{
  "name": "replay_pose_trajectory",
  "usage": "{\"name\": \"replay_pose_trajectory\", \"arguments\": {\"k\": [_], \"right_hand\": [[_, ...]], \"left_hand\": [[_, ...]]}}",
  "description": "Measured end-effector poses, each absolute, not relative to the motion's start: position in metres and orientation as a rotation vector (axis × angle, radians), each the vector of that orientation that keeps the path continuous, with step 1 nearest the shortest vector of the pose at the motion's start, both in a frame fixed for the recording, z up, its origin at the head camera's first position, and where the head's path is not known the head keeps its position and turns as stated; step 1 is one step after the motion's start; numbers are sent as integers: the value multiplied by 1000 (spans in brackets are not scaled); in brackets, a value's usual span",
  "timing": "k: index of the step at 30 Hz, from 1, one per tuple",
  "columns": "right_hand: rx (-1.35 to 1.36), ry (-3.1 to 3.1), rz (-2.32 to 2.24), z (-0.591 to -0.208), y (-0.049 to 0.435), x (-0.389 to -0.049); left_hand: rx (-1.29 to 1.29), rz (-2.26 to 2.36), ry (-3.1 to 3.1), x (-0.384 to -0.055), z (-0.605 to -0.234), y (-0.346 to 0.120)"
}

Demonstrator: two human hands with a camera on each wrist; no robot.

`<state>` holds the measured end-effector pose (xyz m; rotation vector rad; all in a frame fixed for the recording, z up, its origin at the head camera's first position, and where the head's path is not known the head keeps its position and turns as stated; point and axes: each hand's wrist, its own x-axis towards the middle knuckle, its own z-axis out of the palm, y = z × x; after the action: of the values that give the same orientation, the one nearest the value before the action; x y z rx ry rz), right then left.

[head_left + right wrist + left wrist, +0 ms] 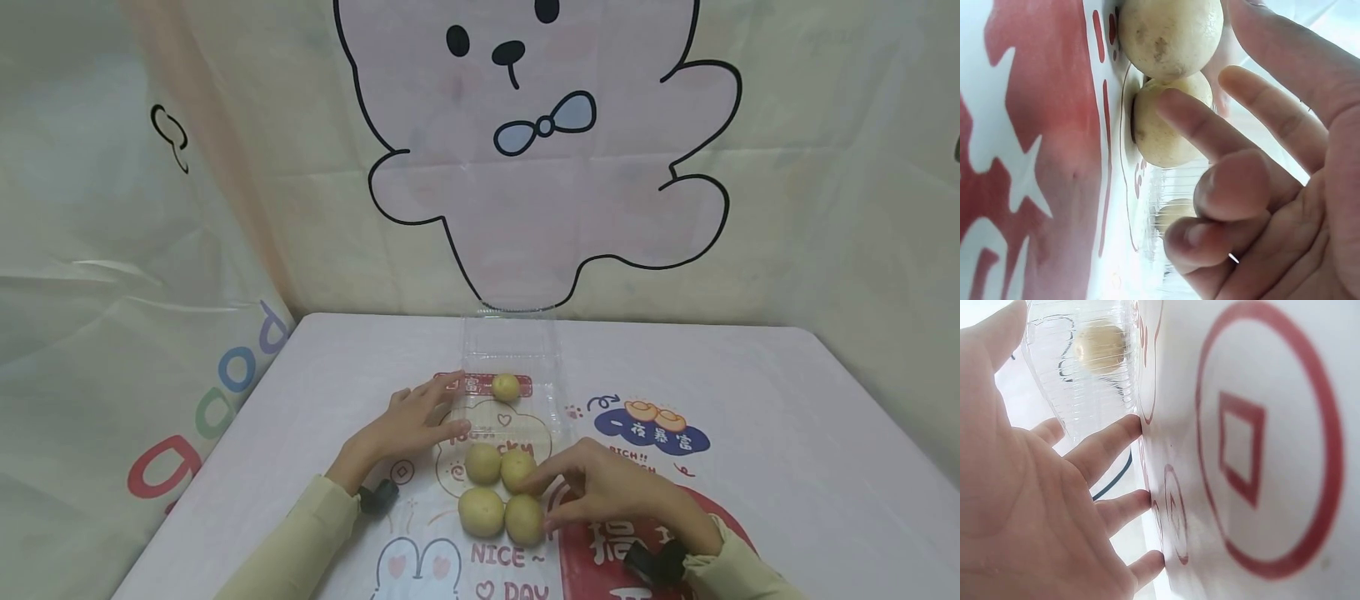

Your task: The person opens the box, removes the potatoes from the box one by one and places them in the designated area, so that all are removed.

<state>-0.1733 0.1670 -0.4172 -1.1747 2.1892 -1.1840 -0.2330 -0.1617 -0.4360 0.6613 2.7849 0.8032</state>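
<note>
Several round pale-yellow potatoes sit in the head view: far-left (482, 462), far-right (516, 467), near-left (481, 512) and near-right (524, 520). Beyond them a clear plastic box (557, 400) stands with its lid (510, 335) folded back, one potato (506, 387) inside. My left hand (411, 422) is spread beside the box's left wall; its fingertips (1132, 426) rest on the tabletop. With loosely bent fingers, my right hand (603, 485) reaches in from the right. One fingertip (1175, 103) touches the far-right potato, and the thumb is beside the near-right one.
A white table (787, 400) carries printed drawings and lettering, including a red patch (592, 575) at the front right. Dark straps (660, 562) sit on both wrists. Behind the table hangs a curtain (525, 208) with a cartoon figure.
</note>
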Motion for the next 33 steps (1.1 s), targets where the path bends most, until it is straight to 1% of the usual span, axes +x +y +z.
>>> {"name": "replay_pose_trajectory", "arguments": {"k": [5,16,23,33], "right_hand": [[-1158,2180,-1201,-414,167,-175],[-1134,2366,-1148,-400,168,-180],[-1198,2437,-1191,-401,167,-187],[-1148,2566,-1323,-404,162,-196]], "left_hand": [[656,800,2785,-233,-437,-162],[647,788,2782,-233,-435,-162],[646,782,2784,-233,-436,-161],[632,786,2781,-233,-435,-162]]}}
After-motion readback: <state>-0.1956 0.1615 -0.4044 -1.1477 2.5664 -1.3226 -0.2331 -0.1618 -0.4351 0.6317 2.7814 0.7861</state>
